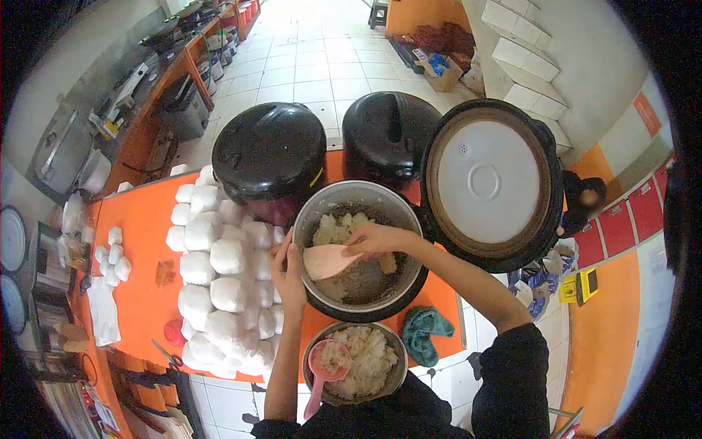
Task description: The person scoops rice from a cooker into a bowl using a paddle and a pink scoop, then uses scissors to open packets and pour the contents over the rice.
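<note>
My right hand [371, 240] is closed around the handle of a pale pink rice paddle [329, 260]. The paddle's blade is inside a metal rice cooker pot [415, 282], at its left side. White cooked rice [340, 228] lies at the pot's far side, and a browned layer shows on the bottom. My left hand [289, 276] holds the pot's left rim, its fingers along the outside. Nearer to me stands a metal bowl [398, 377] heaped with rice. A pink scoop [319, 380] with rice in it rests on that heap.
Many white wrapped bundles [212, 293] are stacked left of the pot. Two black lidded cookers [270, 150] stand behind it, beside a raised lid [486, 175]. A green cloth [424, 336] lies at the right table edge. Scissors [168, 355] lie at the left front.
</note>
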